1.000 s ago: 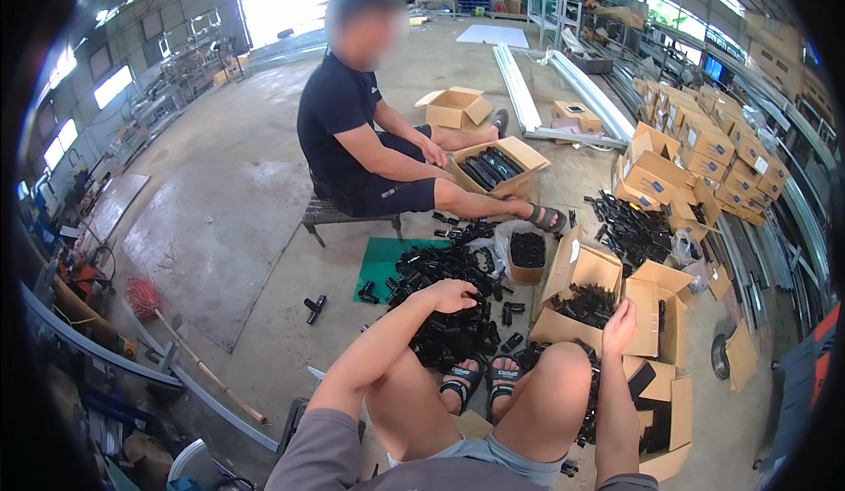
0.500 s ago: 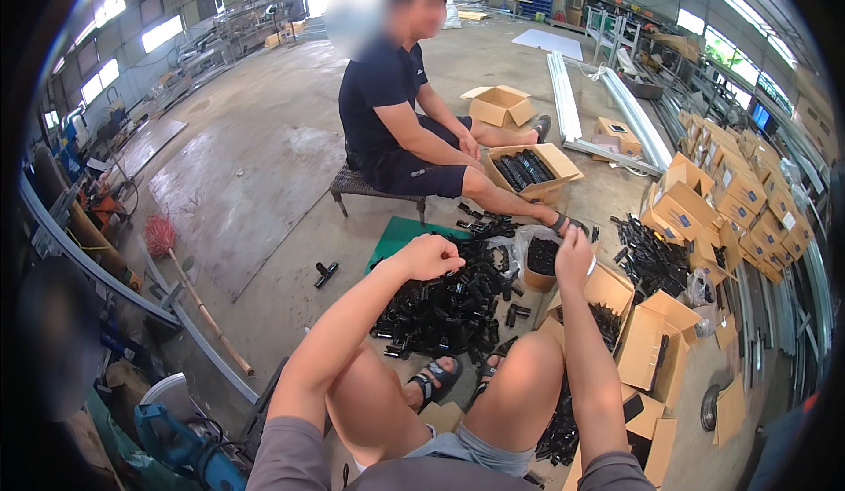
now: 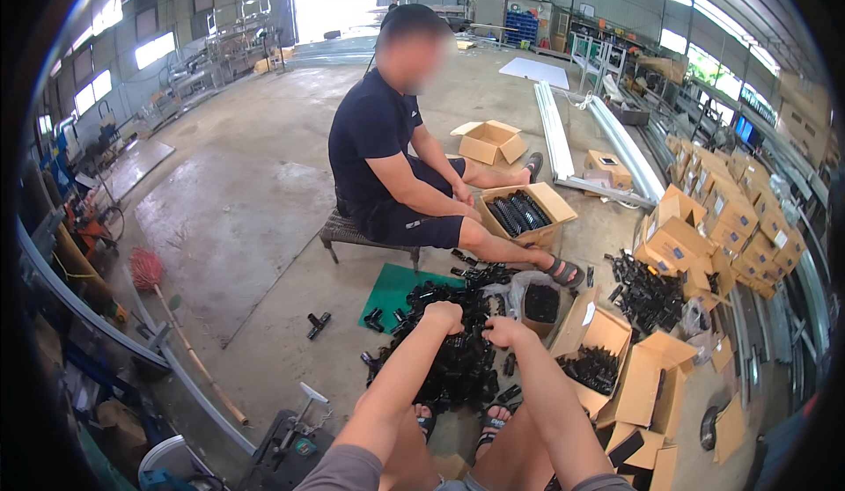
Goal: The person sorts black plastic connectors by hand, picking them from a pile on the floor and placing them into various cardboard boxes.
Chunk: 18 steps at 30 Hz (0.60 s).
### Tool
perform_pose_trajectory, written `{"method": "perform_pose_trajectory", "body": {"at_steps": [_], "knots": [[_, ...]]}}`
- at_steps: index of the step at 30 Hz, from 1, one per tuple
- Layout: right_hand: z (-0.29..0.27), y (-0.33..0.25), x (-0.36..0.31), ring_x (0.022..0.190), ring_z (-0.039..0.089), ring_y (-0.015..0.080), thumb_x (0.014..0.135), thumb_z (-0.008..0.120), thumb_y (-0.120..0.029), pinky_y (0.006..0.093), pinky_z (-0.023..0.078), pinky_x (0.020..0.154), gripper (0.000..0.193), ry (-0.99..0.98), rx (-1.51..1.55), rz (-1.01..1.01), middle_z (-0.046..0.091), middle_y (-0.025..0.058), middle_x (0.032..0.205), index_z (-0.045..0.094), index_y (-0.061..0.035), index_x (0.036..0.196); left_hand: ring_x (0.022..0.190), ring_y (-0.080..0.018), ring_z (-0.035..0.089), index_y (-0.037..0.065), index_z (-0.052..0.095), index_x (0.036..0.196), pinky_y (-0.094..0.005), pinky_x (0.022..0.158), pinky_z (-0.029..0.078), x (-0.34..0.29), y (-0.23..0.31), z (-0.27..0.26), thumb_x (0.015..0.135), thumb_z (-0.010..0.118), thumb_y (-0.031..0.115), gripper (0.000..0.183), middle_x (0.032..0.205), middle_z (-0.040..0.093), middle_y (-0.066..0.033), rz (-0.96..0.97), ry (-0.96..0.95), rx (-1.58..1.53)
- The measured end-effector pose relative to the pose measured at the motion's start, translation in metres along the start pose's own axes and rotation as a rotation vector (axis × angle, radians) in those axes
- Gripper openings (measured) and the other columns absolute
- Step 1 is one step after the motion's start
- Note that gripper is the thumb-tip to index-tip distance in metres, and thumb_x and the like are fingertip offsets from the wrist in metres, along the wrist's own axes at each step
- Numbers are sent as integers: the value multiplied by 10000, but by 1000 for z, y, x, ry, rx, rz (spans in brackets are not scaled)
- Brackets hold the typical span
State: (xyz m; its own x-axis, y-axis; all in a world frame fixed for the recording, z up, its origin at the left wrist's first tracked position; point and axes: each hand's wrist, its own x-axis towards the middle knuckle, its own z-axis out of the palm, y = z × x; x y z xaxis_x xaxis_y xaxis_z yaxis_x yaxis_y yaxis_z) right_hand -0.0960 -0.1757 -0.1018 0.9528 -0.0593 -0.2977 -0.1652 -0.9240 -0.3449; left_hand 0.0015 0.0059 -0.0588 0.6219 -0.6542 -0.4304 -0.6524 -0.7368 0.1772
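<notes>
Both arms reach forward over a heap of black plastic fittings on the floor between my feet. At the heap's far side is my left hand, its fingers curled inward; whatever they grip blends into the black pieces. Just to its right, my right hand is closed with fingertips pinched at the heap's edge, and anything in them is too small to name. A green sheet lies partly under the pile. One branched black fitting sits apart on the concrete to the left.
A person sits opposite on a low stool, beside a carton of black parts. An open carton and a bag-lined tub stand right of the heap. Stacked cartons rise farther right. At left lies a red broom.
My right hand has come down and left from its raised position to the heap. My left hand has lowered and moved nearer it. The seated person's head has turned downward.
</notes>
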Motion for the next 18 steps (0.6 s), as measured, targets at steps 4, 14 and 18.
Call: {"method": "perform_pose_trajectory", "body": {"at_steps": [4, 14, 18], "knots": [[-14, -26, 0, 815, 704, 190, 950, 594, -285, 345, 559, 721, 411, -153, 493, 133, 730, 112, 1022, 625, -39, 1278, 1072, -336, 680, 110, 751, 1064, -437, 925, 550, 17, -25, 33, 868, 672, 249, 253, 1136, 711, -171, 19, 95, -290], [14, -46, 56, 1167, 614, 384, 868, 521, -209, 460, 490, 992, 389, -202, 110, 33, 660, 238, 1201, 671, -36, 1183, 1067, -333, 682, 175, 746, 1081, -442, 916, 555, 57, -21, 63, 832, 639, 244, 280, 1132, 713, -154, 48, 102, -306], [22, -61, 63, 1134, 628, 376, 896, 513, -184, 455, 496, 964, 380, -216, 190, -87, 664, 197, 1221, 637, -56, 1231, 1086, -318, 672, 206, 744, 1112, -443, 948, 533, 62, -57, 73, 820, 668, 270, 309, 1157, 710, -122, -1, 71, -385]]}}
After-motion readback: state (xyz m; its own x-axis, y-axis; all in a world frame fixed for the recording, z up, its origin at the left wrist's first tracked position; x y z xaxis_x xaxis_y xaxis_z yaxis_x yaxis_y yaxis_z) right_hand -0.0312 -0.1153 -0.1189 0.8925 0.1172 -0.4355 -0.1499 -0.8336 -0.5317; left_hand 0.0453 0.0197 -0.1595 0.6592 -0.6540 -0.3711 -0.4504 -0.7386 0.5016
